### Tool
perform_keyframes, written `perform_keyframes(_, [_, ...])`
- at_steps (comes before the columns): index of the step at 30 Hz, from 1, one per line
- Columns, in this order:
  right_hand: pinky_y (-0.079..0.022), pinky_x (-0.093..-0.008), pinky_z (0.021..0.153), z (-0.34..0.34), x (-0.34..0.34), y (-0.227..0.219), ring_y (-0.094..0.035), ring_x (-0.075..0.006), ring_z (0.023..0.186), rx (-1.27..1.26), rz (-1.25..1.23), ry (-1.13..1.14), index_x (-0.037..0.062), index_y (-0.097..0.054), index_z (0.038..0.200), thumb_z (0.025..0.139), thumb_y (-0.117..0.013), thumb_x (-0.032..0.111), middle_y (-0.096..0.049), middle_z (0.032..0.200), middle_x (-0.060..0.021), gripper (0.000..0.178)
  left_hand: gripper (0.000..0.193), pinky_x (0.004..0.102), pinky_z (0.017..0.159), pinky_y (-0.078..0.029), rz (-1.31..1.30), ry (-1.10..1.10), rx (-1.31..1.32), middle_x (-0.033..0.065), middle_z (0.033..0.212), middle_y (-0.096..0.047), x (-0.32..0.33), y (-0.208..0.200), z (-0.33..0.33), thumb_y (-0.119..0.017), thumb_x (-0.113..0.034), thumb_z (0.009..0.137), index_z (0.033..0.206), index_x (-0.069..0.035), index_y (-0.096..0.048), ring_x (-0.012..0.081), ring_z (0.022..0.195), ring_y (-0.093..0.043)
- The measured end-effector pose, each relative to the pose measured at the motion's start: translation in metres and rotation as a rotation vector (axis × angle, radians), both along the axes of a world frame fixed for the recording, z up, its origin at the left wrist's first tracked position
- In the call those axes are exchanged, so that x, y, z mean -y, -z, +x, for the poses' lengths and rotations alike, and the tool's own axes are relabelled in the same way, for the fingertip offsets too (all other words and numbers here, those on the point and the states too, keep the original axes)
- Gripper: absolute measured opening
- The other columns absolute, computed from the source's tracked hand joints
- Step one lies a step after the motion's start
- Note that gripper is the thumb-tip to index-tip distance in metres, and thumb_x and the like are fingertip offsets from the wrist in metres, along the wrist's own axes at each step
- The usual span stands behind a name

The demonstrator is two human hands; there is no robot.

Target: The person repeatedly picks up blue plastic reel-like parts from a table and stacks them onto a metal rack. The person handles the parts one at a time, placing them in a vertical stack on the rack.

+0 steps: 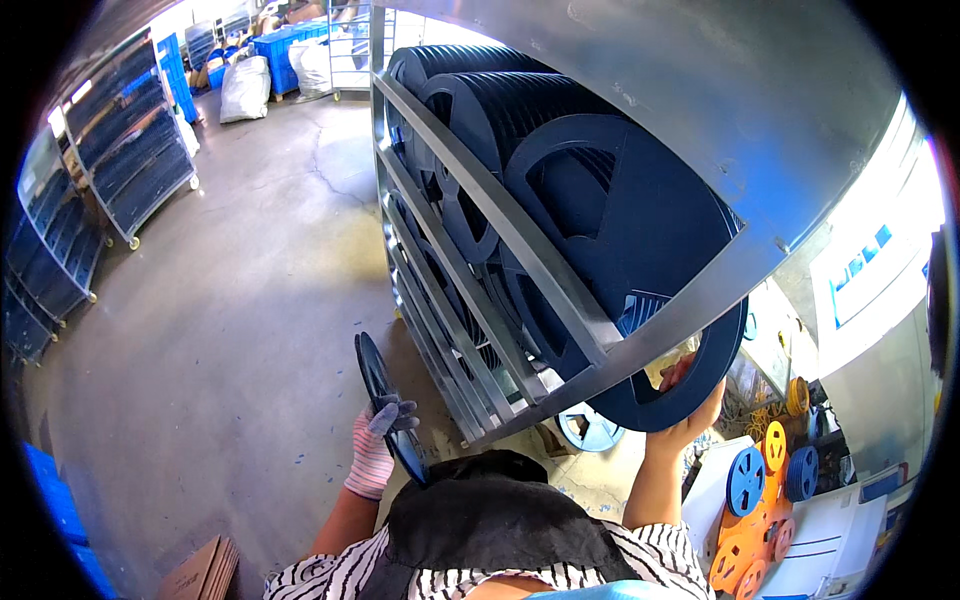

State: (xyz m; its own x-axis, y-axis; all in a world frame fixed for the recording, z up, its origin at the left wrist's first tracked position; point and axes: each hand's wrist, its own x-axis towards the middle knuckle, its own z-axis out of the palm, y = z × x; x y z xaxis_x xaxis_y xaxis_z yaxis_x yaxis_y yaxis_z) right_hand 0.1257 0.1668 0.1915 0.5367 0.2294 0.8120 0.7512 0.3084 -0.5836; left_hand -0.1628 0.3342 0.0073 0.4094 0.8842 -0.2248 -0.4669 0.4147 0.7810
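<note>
My left hand (374, 440), in a striped glove with grey fingers, grips a thin black reel (374, 368) held edge-on beside the metal rack (505, 215). On the right, my bare right hand (690, 412) is closed around the rim of a large black reel (728, 340) at the rack's near end. This reel is partly behind the rack's corner bar, and some of my fingers show through its opening. Rows of similar black reels (500, 105) stand on edge inside the rack, behind its slanting bars.
Shelf carts on wheels (130, 140) stand at the far left. White sacks (246, 88) and blue bins (275, 45) are at the back. Flattened cardboard (200, 572) lies lower left. Orange and blue reels (746, 480) sit lower right; a light blue reel (588, 428) is below the rack.
</note>
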Motion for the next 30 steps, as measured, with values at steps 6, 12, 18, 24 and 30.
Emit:
perform_keyframes(6, [-0.041,-0.0238,0.055,0.004,0.026,0.014,-0.050,-0.0127,0.063,-0.665,0.387,-0.350,0.0016,-0.054,0.095,0.093,-0.052,0.021,-0.053,0.075,-0.0062,0.019,0.024,0.0340,0.068,-0.054,-0.012,-0.026,-0.061,0.0159,0.092,-0.068,0.005,-0.009,0.000,-0.067,-0.020,0.083,0.101,-0.006,-0.061,0.0246,0.073,-0.067])
perform_keyframes(12, [-0.042,-0.0245,0.054,0.000,0.034,0.032,-0.049,-0.0146,0.057,-0.454,0.217,-0.180,0.0002,-0.055,0.086,0.095,-0.041,0.028,-0.054,0.071,-0.0093,0.033,0.027,0.0340,0.071,-0.053,-0.003,-0.053,-0.043,0.0142,0.091,-0.068,0.002,-0.012,-0.003,-0.066,-0.021,0.085,0.104,-0.005,-0.058,0.0238,0.076,-0.066])
perform_keyframes(18, [-0.043,-0.0262,0.059,0.001,0.029,0.034,-0.050,-0.0145,0.064,-0.495,0.232,-0.306,0.0016,-0.053,0.094,0.096,-0.033,0.040,-0.054,0.076,-0.0096,0.043,0.045,0.0339,0.092,-0.042,0.235,0.104,-0.007,0.0157,0.113,-0.059,-0.020,-0.077,0.029,-0.062,-0.021,0.084,0.120,0.000,-0.046,0.0234,0.103,-0.058])
perform_keyframes(24, [-0.042,-0.0274,0.060,-0.003,0.026,0.030,-0.048,-0.0146,0.063,-0.399,0.117,-0.075,0.0037,-0.052,0.091,0.097,-0.034,0.040,-0.051,0.075,-0.0077,0.040,0.073,0.0358,0.109,-0.025,0.646,0.416,0.291,0.0127,0.145,-0.030,-0.045,-0.090,0.116,-0.063,-0.012,0.082,0.142,-0.007,-0.023,0.0251,0.134,-0.030])
perform_keyframes(30, [-0.042,-0.0252,0.054,-0.001,0.025,0.021,-0.048,-0.0143,0.060,-0.368,0.127,-0.090,0.0034,-0.052,0.088,0.099,-0.033,0.035,-0.051,0.072,-0.0083,0.038,0.085,0.0370,0.111,-0.021,0.780,0.631,0.095,0.0059,0.149,-0.024,-0.060,-0.119,0.157,-0.065,-0.020,0.087,0.150,-0.015,-0.009,0.0215,0.135,-0.027])
